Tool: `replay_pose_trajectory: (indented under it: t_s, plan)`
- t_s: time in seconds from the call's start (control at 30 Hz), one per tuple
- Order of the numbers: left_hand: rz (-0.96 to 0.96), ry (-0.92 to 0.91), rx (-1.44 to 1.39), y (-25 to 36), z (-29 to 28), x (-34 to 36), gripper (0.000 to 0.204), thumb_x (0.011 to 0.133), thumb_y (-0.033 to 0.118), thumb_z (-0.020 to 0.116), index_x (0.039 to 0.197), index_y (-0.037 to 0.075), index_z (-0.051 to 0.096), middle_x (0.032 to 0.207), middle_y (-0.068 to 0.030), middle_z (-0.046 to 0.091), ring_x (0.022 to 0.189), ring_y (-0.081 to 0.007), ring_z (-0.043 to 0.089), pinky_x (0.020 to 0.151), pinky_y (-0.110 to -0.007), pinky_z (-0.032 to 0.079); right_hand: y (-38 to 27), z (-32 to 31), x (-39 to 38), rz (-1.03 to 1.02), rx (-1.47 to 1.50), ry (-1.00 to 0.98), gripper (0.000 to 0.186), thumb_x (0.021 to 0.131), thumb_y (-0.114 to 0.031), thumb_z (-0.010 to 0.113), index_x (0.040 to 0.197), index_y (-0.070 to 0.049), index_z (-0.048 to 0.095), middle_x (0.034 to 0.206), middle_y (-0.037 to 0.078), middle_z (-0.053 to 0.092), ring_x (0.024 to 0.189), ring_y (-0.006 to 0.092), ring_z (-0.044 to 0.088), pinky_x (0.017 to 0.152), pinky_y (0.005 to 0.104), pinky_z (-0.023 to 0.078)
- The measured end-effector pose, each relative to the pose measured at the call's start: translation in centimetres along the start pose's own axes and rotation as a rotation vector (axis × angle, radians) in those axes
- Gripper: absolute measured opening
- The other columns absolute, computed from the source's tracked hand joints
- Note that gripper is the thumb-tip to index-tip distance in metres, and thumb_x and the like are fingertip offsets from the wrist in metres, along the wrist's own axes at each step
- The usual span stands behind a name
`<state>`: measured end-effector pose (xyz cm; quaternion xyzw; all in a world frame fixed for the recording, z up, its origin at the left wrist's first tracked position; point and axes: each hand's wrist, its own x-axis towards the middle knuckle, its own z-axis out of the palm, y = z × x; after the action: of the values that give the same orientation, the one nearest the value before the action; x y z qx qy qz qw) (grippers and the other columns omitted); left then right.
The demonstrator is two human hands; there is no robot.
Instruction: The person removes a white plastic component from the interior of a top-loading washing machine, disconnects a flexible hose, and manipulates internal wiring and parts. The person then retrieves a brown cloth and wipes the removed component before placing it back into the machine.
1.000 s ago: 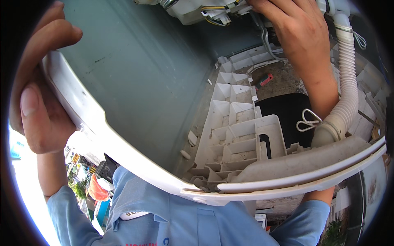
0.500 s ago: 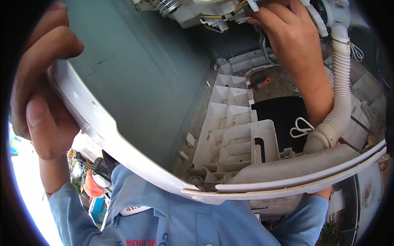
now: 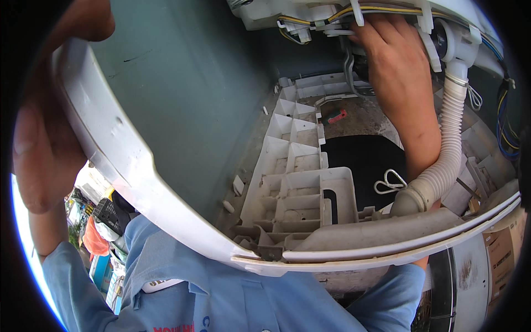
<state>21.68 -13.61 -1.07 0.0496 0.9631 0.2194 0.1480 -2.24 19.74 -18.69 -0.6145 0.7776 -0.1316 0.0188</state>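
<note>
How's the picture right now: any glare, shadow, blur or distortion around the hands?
In the head view, glare whitens the lower left edge; the left hand on the rim is shadowed and looks soft; the right hand is clearer, its fingertips hidden; the fisheye likely exaggerates the rim's curve, and the corners are black.

Left hand (image 3: 47, 146) curled, right hand (image 3: 398, 63) outstretched — partly hidden

Red lettering (image 3: 173, 328) on shirt (image 3: 232, 301), print (image 3: 504, 259) on carton (image 3: 499, 242)
</note>
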Motion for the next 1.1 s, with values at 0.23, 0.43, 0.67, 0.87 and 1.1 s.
replay_pose_trajectory:
  t_s: [0.23, 0.43, 0.67, 0.87, 1.1]
  plan:
    - [0.057, 0.037, 0.031, 0.2, 0.3, 1.5, 0.062, 0.097, 0.055, 0.038, 0.126, 0.007, 0.065, 0.146, -0.0227, 0.051, 0.14, -0.0383, 0.045, 0.111, -0.051, 0.041, 0.5, 0.6, 0.5, -0.063, 0.151, 0.041, 0.022, 0.087, -0.008, 0.063, 0.108, -0.003, 0.068, 0.11, 0.013, 0.066, 0.109, 0.0349, 0.06, 0.096, 0.0455, 0.049]
    - [0.107, 0.086, 0.071, 0.1, 0.4, 2.4, 0.062, 0.097, 0.054, 0.038, 0.125, 0.007, 0.065, 0.146, -0.0227, 0.052, 0.139, -0.0381, 0.046, 0.11, -0.051, 0.041, 0.1, 0.8, 0.7, -0.097, 0.209, 0.038, 0.022, 0.088, -0.008, 0.06, 0.108, -0.001, 0.068, 0.112, 0.016, 0.066, 0.11, 0.0376, 0.06, 0.098, 0.0468, 0.048]
    - [0.146, 0.14, 0.101, -0.2, 1.1, 2.6, 0.061, 0.096, 0.053, 0.038, 0.125, 0.006, 0.065, 0.144, -0.0228, 0.053, 0.138, -0.038, 0.046, 0.11, -0.05, 0.041, -1.3, 2.8, 0.5, -0.132, -0.014, 0.033, 0.021, 0.088, -0.014, 0.064, 0.107, -0.007, 0.069, 0.104, 0.01, 0.068, 0.104, 0.0303, 0.062, 0.098, 0.0463, 0.046]
    - [0.151, 0.142, 0.102, -0.4, 0.7, 2.1, 0.061, 0.096, 0.052, 0.038, 0.124, 0.006, 0.065, 0.144, -0.0228, 0.053, 0.137, -0.0378, 0.047, 0.11, -0.05, 0.041, -3.0, 2.8, 0.8, -0.081, -0.054, -0.015, 0.017, 0.092, -0.014, 0.064, 0.106, -0.005, 0.067, 0.101, 0.011, 0.068, 0.102, 0.0309, 0.062, 0.095, 0.0461, 0.047]
    - [0.162, 0.146, 0.094, -0.3, 1.0, 2.1, 0.06, 0.096, 0.051, 0.038, 0.123, 0.006, 0.066, 0.143, -0.0228, 0.054, 0.135, -0.0377, 0.048, 0.109, -0.05, 0.042, -3.3, 2.9, 0.7, -0.081, -0.039, -0.031, 0.018, 0.092, -0.014, 0.065, 0.108, -0.005, 0.065, 0.101, 0.012, 0.068, 0.101, 0.0328, 0.062, 0.093, 0.0468, 0.046]
